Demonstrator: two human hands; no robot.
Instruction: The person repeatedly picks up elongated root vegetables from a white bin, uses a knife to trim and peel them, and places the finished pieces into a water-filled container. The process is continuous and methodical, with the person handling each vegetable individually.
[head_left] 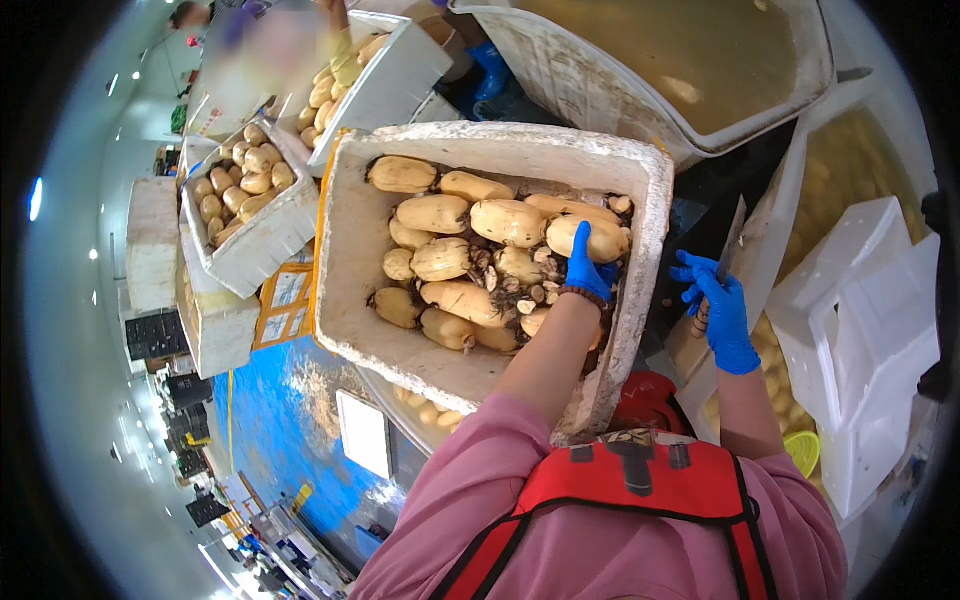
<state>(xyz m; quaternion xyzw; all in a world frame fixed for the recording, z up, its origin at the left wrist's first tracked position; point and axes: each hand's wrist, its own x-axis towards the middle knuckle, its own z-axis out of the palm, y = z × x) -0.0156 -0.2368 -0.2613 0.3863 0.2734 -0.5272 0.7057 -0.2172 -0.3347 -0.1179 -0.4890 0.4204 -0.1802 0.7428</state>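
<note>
Rows of pale lotus root segments point(433, 214) with dark, muddy ends lie in a big white foam box point(400, 360) before me. My left hand point(585, 268), in a blue glove, reaches inside at the right. It is closed on a lotus root point(603, 238), its thumb laid over the top. Its other fingers are partly hidden. Cut end pieces and dark scraps point(500, 283) sit among the roots in the middle. Outside the box's right wall, my right hand point(727, 315), also blue-gloved, is closed around a knife point(733, 240) with the blade pointing up and away.
Smaller foam boxes point(228, 262) of lotus roots stand at the left, with another box point(390, 100) behind. A large tub point(610, 90) of murky water is at the far right. White foam pieces point(850, 330) lie right, beside submerged roots. A person point(270, 60) works at the back left.
</note>
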